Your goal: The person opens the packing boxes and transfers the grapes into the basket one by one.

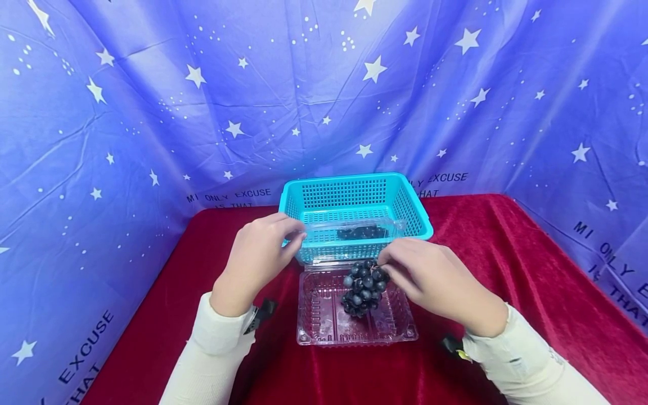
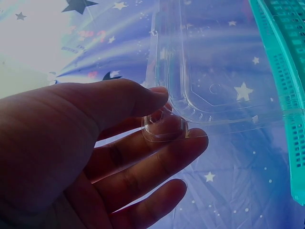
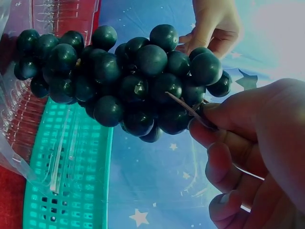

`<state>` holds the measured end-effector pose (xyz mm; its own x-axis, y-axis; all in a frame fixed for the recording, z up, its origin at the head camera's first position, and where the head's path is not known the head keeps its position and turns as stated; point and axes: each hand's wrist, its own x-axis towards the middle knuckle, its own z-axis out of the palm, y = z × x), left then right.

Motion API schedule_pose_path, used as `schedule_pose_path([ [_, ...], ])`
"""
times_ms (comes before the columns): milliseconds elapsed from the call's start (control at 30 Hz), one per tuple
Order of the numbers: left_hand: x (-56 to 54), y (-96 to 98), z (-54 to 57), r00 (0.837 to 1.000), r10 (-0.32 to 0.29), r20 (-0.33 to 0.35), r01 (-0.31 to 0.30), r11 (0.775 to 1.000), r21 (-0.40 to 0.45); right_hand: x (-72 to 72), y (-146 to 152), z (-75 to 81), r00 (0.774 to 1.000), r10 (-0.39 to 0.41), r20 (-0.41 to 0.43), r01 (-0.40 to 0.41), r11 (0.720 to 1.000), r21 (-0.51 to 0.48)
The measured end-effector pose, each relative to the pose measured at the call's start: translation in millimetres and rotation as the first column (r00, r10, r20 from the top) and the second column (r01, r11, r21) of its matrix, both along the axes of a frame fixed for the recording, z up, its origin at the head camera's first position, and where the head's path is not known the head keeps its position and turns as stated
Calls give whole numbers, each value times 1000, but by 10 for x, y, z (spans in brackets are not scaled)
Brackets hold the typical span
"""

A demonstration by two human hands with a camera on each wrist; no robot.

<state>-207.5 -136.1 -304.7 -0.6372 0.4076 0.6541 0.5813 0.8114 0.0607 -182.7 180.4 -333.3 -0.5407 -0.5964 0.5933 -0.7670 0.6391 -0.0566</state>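
Observation:
By its stem, my right hand [image 1: 422, 275] pinches a bunch of dark grapes [image 1: 365, 287] that hangs over the base of a clear plastic clamshell box [image 1: 324, 332]. The right wrist view shows the stem between thumb and forefinger, with the grapes [image 3: 138, 86] spread out beyond. My left hand [image 1: 258, 256] pinches a corner of the box's raised clear lid [image 2: 176, 107] between thumb and fingers. That lid stands tilted up against the near side of the turquoise basket [image 1: 425, 232]. Whether the grapes touch the base is unclear.
The basket stands behind the box, and dark fruit [image 1: 361, 232] shows through the lid inside it. Red velvet cloth [image 1: 481, 242] covers the table. A blue star-patterned curtain [image 1: 304, 101] surrounds the back and sides.

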Motion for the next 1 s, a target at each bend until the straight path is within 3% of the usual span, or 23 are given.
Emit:
schedule_pose_path([
  [1000,1,-2,-2,1000,-1,13,1,1000,9,29,154,179,998,-29,-59,26,998,-49],
])
